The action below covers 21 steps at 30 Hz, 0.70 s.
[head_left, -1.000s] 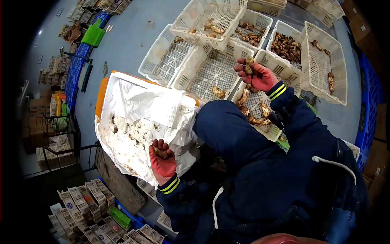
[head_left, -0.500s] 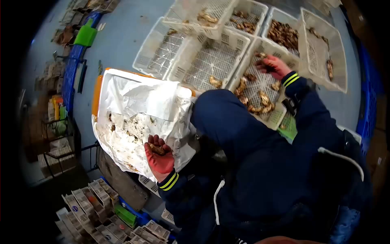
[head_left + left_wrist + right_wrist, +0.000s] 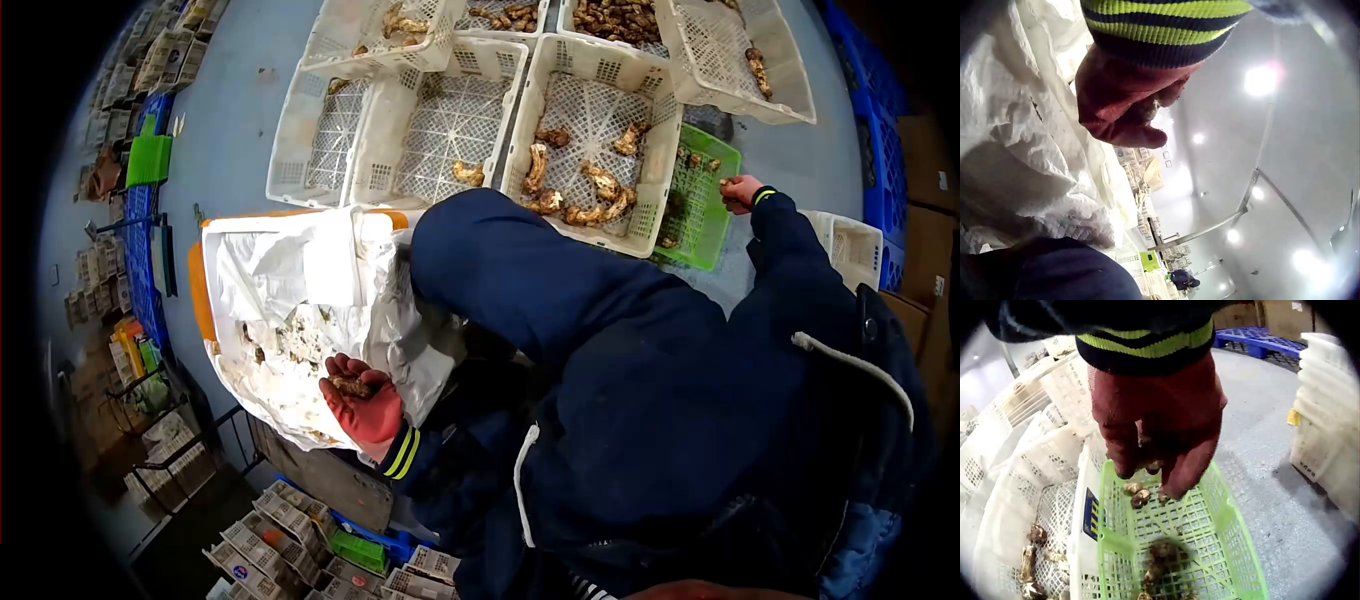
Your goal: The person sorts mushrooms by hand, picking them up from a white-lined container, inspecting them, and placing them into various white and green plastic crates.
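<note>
Palm up over the white-lined box (image 3: pixel 213 300), my left hand (image 3: pixel 368 415), in a red glove, holds a brown mushroom (image 3: pixel 349 386) with its fingers curled about it. In the left wrist view the glove (image 3: pixel 1122 94) hides most of that mushroom. My right hand (image 3: pixel 741 194), also gloved, is out over the right edge of the green basket (image 3: pixel 722 215). Seen from the right wrist, its fingers point down into the basket and pinch a small mushroom (image 3: pixel 1150 467), mostly covered by the fingertips. Several small mushrooms (image 3: pixel 1140 499) lie on the basket's floor.
A white crate (image 3: pixel 590 100) with several larger mushrooms stands left of the green basket. More white crates (image 3: pixel 440 120) are grouped beyond it, one tilted across others. Stacked white crates (image 3: pixel 1329 412) and a blue pallet (image 3: pixel 1257 341) stand to the right. My knee (image 3: pixel 480 235) juts between box and crates.
My right hand has moved from above the white crate rightward to the green basket, with a mushroom in its fingers. The left hand still holds its mushroom over the box. The head view has shifted.
</note>
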Each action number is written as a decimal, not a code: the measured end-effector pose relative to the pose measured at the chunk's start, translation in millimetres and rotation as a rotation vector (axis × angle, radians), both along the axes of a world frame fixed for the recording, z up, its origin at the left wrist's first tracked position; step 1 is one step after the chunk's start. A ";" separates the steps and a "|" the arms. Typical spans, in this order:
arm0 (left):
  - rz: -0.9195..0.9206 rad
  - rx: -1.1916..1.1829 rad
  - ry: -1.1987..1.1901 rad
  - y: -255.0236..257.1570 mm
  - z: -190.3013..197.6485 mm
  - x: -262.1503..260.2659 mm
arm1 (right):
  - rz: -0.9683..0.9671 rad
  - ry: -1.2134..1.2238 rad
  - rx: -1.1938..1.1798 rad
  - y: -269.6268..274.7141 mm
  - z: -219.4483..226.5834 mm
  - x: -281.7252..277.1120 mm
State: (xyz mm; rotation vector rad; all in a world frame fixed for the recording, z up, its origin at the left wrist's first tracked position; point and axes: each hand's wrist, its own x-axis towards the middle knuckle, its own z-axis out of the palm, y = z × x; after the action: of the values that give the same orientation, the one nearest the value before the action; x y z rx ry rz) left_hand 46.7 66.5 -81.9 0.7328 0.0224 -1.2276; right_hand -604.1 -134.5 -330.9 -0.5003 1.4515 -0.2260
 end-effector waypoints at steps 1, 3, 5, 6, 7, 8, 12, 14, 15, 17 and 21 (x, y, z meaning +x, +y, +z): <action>-0.007 -0.010 0.012 2.4 1.5 1.0 | 0.074 0.144 0.018 -4.4 0.0 9.1; -0.012 -0.042 0.010 8.1 3.1 4.5 | 0.251 0.453 -0.119 -20.6 -19.2 26.7; 0.006 -0.056 -0.011 13.5 7.2 6.7 | 0.310 0.651 -0.263 -43.3 -30.3 45.2; 0.021 -0.051 -0.029 14.0 8.6 5.6 | 0.149 0.421 -0.275 -54.3 -31.6 53.6; 0.006 -0.060 -0.028 15.4 8.0 8.1 | 0.113 0.278 -0.261 -64.3 -31.5 58.8; 0.006 -0.060 -0.026 16.2 8.2 8.1 | 0.074 0.139 -0.244 -73.1 -36.4 58.6; 0.043 -0.034 -0.023 20.9 10.7 4.5 | -0.063 0.182 -0.223 -80.8 -20.1 61.2; 0.078 -0.005 -0.022 24.1 11.3 4.2 | 0.094 0.288 -0.259 -70.3 -24.1 54.1; 0.059 -0.012 -0.036 25.3 10.7 4.3 | -0.034 0.174 -0.228 -62.7 -51.7 38.8; 0.040 0.010 -0.068 26.3 7.6 6.4 | -0.133 0.044 -0.095 -42.7 -77.9 25.6; 0.018 0.022 -0.063 23.1 13.6 1.3 | 0.842 0.423 -0.611 -18.3 -173.8 -22.0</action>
State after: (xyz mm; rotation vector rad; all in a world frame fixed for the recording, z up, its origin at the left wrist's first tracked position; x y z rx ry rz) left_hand 48.0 89.6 -68.3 0.7886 -0.0097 -1.1882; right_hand -626.1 -152.8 -504.7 -1.6827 1.4305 0.1341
